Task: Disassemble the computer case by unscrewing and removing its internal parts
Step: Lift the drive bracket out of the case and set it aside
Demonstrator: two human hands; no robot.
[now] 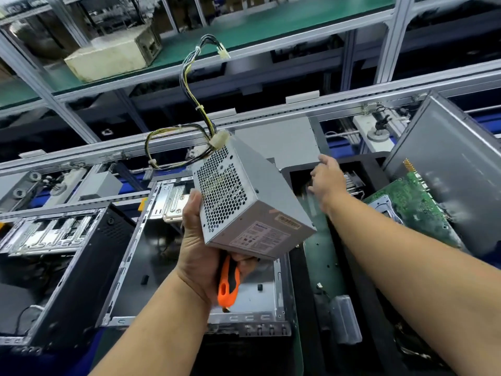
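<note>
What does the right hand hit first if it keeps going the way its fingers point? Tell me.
Probably the black bin just ahead: the right hand reaches open-fingered toward its far rim, with a heatsink inside beside it. Depth is unclear and the hand is blurred, so it may pass above the rim.

The power supply (252,202) hides the left hand's (200,245) fingertips and the front of the orange-handled screwdriver (228,283). The right hand (326,177) is motion-blurred, so its fingers cannot be made out. The power supply's label text is too small to read, and the circuit board (414,204) runs behind the right forearm.
</note>
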